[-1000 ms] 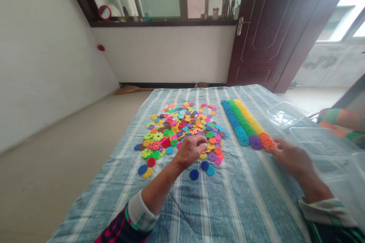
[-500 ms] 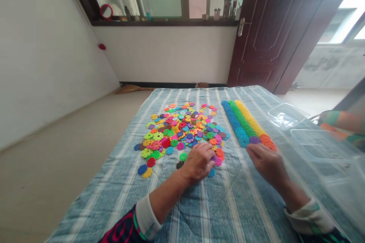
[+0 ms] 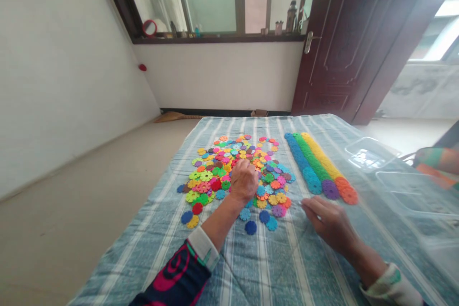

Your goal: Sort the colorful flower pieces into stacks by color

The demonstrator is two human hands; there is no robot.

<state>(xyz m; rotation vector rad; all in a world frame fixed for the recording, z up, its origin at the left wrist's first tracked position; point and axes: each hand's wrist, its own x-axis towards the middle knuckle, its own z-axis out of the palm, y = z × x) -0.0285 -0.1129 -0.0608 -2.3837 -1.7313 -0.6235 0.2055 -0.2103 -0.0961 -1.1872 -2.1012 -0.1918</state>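
Observation:
My left hand [image 3: 245, 180] reaches into the middle of a loose pile of colourful notched plastic discs [image 3: 206, 176]. Its fingers are curled downward, and the tips are hidden behind the hand. My right hand [image 3: 328, 222] hovers over the cloth, just in front of the neat rows, with fingers pressed together and no disc visible in them. Overlapping discs form a blue row [image 3: 296, 153], a green row [image 3: 313, 155] and a yellow row [image 3: 322, 155]. At their near ends lie light blue discs [image 3: 311, 180], a purple disc [image 3: 330, 189] and orange discs [image 3: 347, 191].
A striped blue-grey cloth [image 3: 236, 272] covers the table. Clear plastic containers [image 3: 371, 150] stand along the right side, near an orange and green object [image 3: 437, 165]. Behind are a window ledge [image 3: 215, 39] and a dark red door [image 3: 344, 57].
My left hand has moved from the pile's near right edge up into its middle. My right hand has drawn back from the purple disc toward me. The view has shifted slightly.

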